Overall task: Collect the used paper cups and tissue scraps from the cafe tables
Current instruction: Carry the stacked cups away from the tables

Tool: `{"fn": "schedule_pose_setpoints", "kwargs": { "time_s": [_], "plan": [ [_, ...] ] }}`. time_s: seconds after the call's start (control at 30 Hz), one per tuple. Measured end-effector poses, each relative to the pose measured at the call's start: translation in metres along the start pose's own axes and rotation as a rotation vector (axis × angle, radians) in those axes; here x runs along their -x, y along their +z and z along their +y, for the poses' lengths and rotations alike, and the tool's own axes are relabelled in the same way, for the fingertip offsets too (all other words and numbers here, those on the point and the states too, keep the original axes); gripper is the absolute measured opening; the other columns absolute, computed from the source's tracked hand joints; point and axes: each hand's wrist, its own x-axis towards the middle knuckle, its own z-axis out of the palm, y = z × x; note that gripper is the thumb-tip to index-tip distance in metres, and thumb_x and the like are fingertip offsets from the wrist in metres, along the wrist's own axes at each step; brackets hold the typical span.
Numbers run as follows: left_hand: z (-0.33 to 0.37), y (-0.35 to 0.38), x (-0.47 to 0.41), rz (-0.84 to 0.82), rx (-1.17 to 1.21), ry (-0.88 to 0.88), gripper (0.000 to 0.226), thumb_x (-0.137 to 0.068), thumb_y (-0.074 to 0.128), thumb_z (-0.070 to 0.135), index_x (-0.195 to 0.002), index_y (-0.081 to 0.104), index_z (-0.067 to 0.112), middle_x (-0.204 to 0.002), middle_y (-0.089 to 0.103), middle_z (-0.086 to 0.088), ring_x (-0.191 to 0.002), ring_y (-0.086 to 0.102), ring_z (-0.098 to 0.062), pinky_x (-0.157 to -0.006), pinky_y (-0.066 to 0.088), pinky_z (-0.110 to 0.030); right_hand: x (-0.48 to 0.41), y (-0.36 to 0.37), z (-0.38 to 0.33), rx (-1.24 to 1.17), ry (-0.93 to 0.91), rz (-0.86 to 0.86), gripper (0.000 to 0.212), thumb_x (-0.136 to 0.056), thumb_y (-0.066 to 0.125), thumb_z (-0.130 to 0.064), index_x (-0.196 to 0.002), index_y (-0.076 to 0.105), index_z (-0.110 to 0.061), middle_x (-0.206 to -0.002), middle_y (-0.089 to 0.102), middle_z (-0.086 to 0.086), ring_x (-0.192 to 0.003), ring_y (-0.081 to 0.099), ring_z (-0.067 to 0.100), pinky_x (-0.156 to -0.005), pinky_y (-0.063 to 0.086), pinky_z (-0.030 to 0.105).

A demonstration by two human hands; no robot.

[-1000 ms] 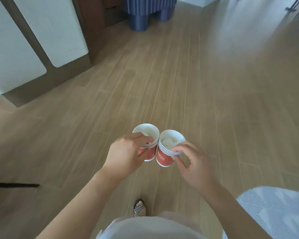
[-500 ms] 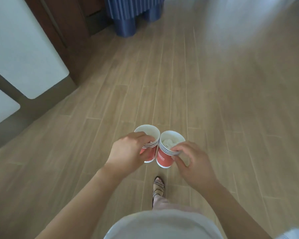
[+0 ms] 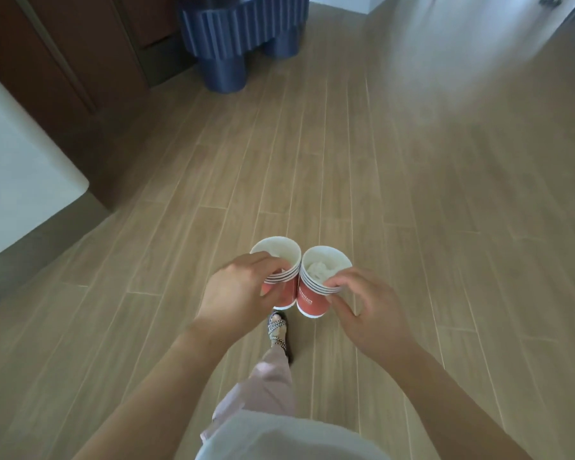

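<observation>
I carry two stacks of red paper cups with white rims side by side in front of me, above the wooden floor. My left hand (image 3: 238, 292) grips the left cup stack (image 3: 287, 288) from the near side. My right hand (image 3: 367, 313) holds the right cup stack (image 3: 311, 297), fingers curled at its rim. Crumpled white tissue scraps (image 3: 319, 268) lie inside the right stack. The left stack's inside looks white; its contents are unclear.
A blue ribbed stool or table base (image 3: 243, 41) stands ahead at the top. A white tabletop (image 3: 20, 180) juts in at the left beside dark brown cabinetry (image 3: 63, 61). My foot in a strapped sandal (image 3: 278, 330) steps on the wooden floor (image 3: 412, 194).
I have walked forward: the blue piece and the white tabletop have come nearer and my foot has stepped ahead. Both hands keep the same hold on the cups.
</observation>
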Motion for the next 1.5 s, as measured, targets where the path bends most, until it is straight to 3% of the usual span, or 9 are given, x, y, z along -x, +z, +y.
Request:
{"fn": "schedule_pose_setpoints", "kwargs": {
  "time_s": [0.17,0.4,0.7,0.9,1.07,1.13,1.23,1.43,1.5],
  "plan": [
    [-0.049,0.016,-0.163,-0.019,0.025,0.038,0.024,-0.070,0.058,0.027,-0.092,0.067,0.026,-0.087,0.068,0.010,-0.080,0.064,-0.019,-0.057,0.049,-0.029,-0.160,0.006,0.047,0.036,-0.010,0.026,0.020,-0.077,0.068,-0.001,-0.091,0.066,-0.014,-0.094,0.065,-0.002,-0.092,0.059,0.013,-0.078,0.042,0.016],
    [-0.097,0.017,-0.349,0.010,0.073,0.014,0.024,-0.072,0.055,0.034,-0.093,0.066,0.029,-0.088,0.067,0.014,-0.085,0.063,-0.015,-0.063,0.053,-0.034,-0.348,0.001,0.094,0.039,-0.088,0.091,0.022,-0.074,0.070,0.004,-0.090,0.067,-0.011,-0.091,0.066,0.003,-0.088,0.061,0.017,-0.081,0.044,0.021],
    [-0.160,0.088,-0.597,-0.067,0.042,0.079,0.026,-0.071,0.059,0.025,-0.096,0.066,0.027,-0.091,0.069,0.010,-0.087,0.063,-0.019,-0.069,0.054,-0.038,-0.575,0.011,0.216,0.012,-0.020,0.115,0.027,-0.072,0.070,0.003,-0.092,0.068,-0.015,-0.095,0.064,0.000,-0.091,0.058,0.009,-0.083,0.040,0.009],
    [-0.184,0.111,-0.779,-0.038,0.069,0.036,0.026,-0.070,0.058,0.025,-0.095,0.065,0.026,-0.090,0.068,0.012,-0.087,0.062,-0.018,-0.071,0.051,-0.035,-0.754,-0.010,0.283,0.015,-0.081,0.113,0.027,-0.073,0.070,0.001,-0.093,0.067,-0.017,-0.096,0.065,-0.001,-0.092,0.061,0.014,-0.080,0.048,0.027],
    [-0.230,0.112,-0.891,-0.012,0.134,-0.064,0.028,-0.069,0.069,0.011,-0.091,0.065,0.028,-0.088,0.067,0.014,-0.084,0.061,-0.012,-0.069,0.050,-0.030,-0.894,-0.003,0.309,-0.001,-0.109,0.081,0.023,-0.075,0.068,-0.002,-0.092,0.067,-0.017,-0.095,0.065,-0.002,-0.091,0.057,0.008,-0.083,0.041,0.014],
    [-0.254,0.115,-0.931,-0.002,0.148,-0.094,0.028,-0.069,0.069,0.009,-0.091,0.065,0.027,-0.088,0.067,0.013,-0.083,0.061,-0.011,-0.069,0.050,-0.029,-0.945,0.010,0.321,0.011,-0.143,0.044,0.021,-0.075,0.067,-0.004,-0.092,0.067,-0.015,-0.095,0.065,0.000,-0.091,0.058,0.011,-0.084,0.041,0.015],
    [-0.299,0.126,-0.999,-0.002,0.142,-0.149,0.028,-0.071,0.068,0.013,-0.095,0.066,0.028,-0.092,0.067,0.013,-0.088,0.062,-0.013,-0.070,0.051,-0.032,-1.029,0.035,0.341,0.015,-0.162,-0.039,0.022,-0.075,0.069,-0.002,-0.093,0.067,-0.014,-0.095,0.065,0.000,-0.091,0.059,0.013,-0.080,0.044,0.020],
    [-0.392,0.120,-1.156,-0.005,0.142,-0.167,0.028,-0.073,0.065,0.016,-0.097,0.067,0.029,-0.096,0.068,0.013,-0.091,0.061,-0.012,-0.072,0.051,-0.032,-1.209,0.083,0.366,-0.003,-0.178,-0.118,0.023,-0.074,0.070,-0.001,-0.091,0.066,-0.016,-0.094,0.065,-0.002,-0.089,0.059,0.011,-0.080,0.043,0.018],
    [-0.416,0.107,-1.205,0.025,0.132,-0.162,0.023,-0.072,0.061,0.024,-0.094,0.067,0.028,-0.092,0.068,0.012,-0.087,0.061,-0.013,-0.070,0.051,-0.032,-1.268,0.094,0.367,-0.022,-0.163,-0.101,0.025,-0.074,0.069,-0.003,-0.090,0.064,-0.022,-0.094,0.064,-0.005,-0.091,0.056,0.005,-0.081,0.041,0.011]
  ]
}}
